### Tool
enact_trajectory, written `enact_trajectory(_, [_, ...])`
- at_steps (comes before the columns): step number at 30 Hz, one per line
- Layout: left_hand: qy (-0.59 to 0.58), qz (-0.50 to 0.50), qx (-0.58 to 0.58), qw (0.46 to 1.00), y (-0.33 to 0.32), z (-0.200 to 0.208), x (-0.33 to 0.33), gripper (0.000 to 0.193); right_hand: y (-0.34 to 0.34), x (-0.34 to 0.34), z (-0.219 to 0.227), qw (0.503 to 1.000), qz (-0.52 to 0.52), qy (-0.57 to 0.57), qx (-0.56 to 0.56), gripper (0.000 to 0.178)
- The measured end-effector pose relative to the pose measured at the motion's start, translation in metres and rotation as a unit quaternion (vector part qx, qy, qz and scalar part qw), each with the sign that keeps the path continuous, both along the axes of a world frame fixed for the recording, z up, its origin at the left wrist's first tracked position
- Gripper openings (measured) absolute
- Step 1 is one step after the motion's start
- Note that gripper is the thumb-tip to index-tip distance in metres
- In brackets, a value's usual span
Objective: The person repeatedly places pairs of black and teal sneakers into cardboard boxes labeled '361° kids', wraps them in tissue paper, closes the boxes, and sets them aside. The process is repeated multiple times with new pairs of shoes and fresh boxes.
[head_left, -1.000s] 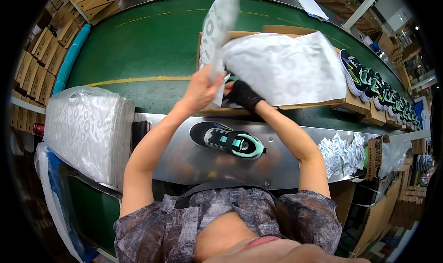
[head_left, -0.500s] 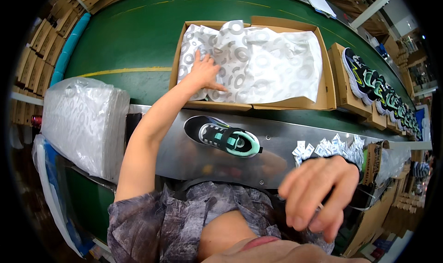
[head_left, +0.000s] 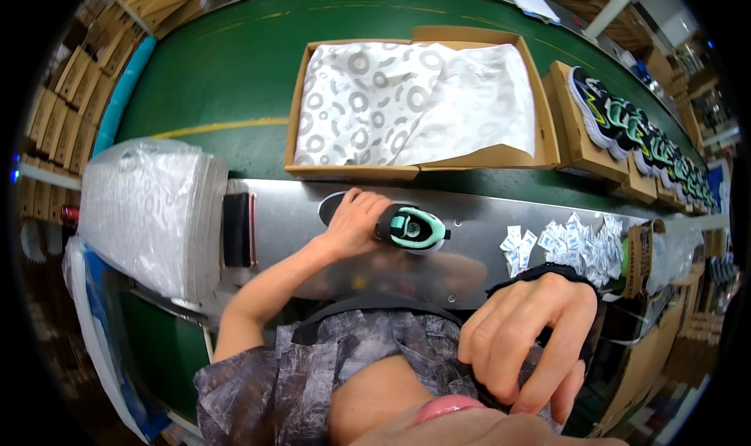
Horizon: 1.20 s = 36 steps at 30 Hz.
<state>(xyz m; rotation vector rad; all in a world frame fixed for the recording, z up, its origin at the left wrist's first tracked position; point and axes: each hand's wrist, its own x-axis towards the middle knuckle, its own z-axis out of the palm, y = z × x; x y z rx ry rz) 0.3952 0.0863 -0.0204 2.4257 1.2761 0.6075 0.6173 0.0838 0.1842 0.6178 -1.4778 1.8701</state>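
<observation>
The step in hand seems to be taking hold of the strapped sneaker (head_left: 400, 225), which lies on the metal counter (head_left: 282, 211) beneath the left hand (head_left: 357, 223). That grip bends over the shoe's upper; with its thumb hidden, I cannot tell how firmly it pinches. Lifting would call for pressure on both sides. Beyond the grip sits a tissue-lined shoebox (head_left: 348, 170); rightward, the right hand (head_left: 532, 340) hangs loosely curled, palm unseen.
</observation>
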Motion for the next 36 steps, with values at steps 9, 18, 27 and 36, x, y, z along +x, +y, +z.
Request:
enact_trajectory(9, [-0.552,0.156,-0.306,0.76,0.095,0.071,-0.023,0.05,0.007,0.036,-0.04,0.981,0.131,-0.056,0.129,0.032])
enact_trajectory(18, [-0.439,0.303,-0.559,0.635,0.192,-0.026,0.005,0.072,0.051,0.03,-0.214,0.786,-0.304,-0.431,-0.324,0.053])
enact_trajectory(27, [-0.616,0.152,-0.327,0.7,0.15,0.037,-0.027,0.044,0.127,0.006,-0.216,0.563,-0.755,-0.33,0.064,0.053])
enact_trajectory(36, [-0.406,0.389,-0.221,0.797,0.151,-0.021,-0.08,0.056,0.132,-0.03,-0.24,0.347,-0.667,-0.479,0.453,0.048])
